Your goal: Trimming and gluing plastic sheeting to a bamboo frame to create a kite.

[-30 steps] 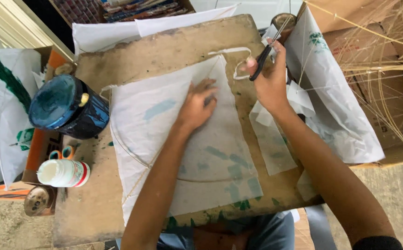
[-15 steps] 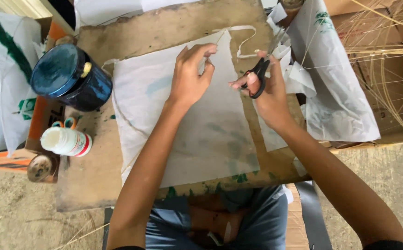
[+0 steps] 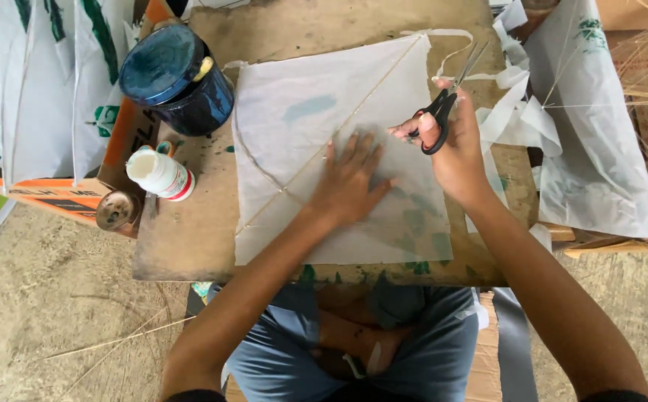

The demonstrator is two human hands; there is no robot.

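Note:
A white paper kite (image 3: 316, 134) with thin stick spars lies flat on a low wooden board (image 3: 190, 238). My left hand (image 3: 351, 179) presses down on the kite's middle with its fingers spread. My right hand (image 3: 454, 145) grips black-handled scissors (image 3: 450, 93) at the kite's right edge, blades pointing up and away. Cut white paper strips (image 3: 506, 112) lie just right of the scissors.
A dark blue lidded tin (image 3: 175, 78) and a small white glue bottle (image 3: 160, 173) stand left of the kite. A small round tin (image 3: 115, 210) sits below the bottle. More white kites (image 3: 599, 149) lie to the right and far left (image 3: 33, 82). My crossed legs (image 3: 354, 335) are under the board.
My left hand slid from the kite's upper edge down to its middle and flattened out. The right hand with the scissors moved to the kite's right edge. The view shifted closer.

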